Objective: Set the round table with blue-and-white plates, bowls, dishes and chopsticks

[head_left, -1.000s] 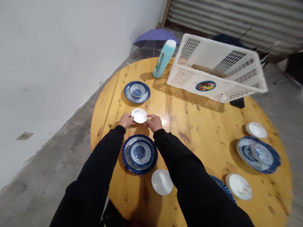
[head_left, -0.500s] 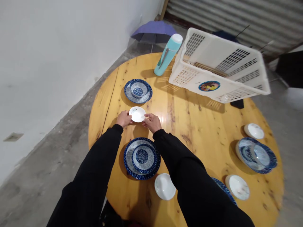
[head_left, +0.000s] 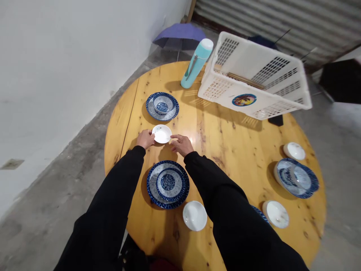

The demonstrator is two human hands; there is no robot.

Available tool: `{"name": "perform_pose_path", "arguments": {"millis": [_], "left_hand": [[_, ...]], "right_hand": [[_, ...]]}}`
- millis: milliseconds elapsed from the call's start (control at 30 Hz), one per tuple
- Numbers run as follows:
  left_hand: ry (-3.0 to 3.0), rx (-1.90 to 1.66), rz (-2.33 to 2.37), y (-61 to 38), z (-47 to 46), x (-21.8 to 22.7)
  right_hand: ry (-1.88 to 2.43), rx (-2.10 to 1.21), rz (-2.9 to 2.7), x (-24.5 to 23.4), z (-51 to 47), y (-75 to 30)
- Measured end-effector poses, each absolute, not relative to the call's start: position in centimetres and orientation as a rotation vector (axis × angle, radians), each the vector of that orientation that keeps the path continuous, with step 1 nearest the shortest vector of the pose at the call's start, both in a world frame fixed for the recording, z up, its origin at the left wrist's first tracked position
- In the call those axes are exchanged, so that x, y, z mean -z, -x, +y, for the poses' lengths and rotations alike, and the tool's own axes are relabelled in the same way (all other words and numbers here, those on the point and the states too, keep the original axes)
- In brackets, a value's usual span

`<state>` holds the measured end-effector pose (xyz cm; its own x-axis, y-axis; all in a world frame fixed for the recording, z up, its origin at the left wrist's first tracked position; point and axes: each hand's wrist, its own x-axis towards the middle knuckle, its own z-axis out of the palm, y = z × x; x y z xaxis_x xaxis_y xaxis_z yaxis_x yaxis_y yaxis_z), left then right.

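Observation:
A small white dish (head_left: 161,134) sits on the round wooden table between my two hands. My left hand (head_left: 146,139) is closed at its left rim, thumb and fingers against the edge. At the dish's right rim is my right hand (head_left: 182,144), its fingers apart and the index fingertip beside the edge. Just beyond the dish lies a blue-patterned plate (head_left: 171,115) with a matching small bowl (head_left: 162,105) on it. Nearer to me, between my forearms, are stacked blue-and-white plates (head_left: 168,184). A white bowl (head_left: 194,215) stands by my right forearm.
Toward the back of the wooden table (head_left: 214,139) stand a turquoise flask (head_left: 196,64) and a white plastic basket (head_left: 217,88) holding chopsticks. At the right are white bowls (head_left: 276,214) and blue-patterned dishes (head_left: 308,190). A purple umbrella (head_left: 180,34) lies open behind the table.
The fingers of my right hand have eased off the dish's rim and spread a little. My left hand stays at the rim. The whole view has shifted slightly.

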<state>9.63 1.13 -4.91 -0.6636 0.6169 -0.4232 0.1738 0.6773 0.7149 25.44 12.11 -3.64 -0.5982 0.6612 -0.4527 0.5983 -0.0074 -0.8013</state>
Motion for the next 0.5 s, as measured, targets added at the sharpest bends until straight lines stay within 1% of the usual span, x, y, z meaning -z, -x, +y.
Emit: {"name": "perform_pose_path", "arguments": {"millis": [300,500], "left_hand": [[-0.582,-0.933,2.200,-9.6,1.3,5.9],[-0.552,-1.024,2.187,-9.9,1.1,6.0]], "right_hand": [[1.236,-1.524,-2.382,4.6,11.8,-25.7],[1.144,-1.377,-2.490,4.4,11.8,-26.1]]}}
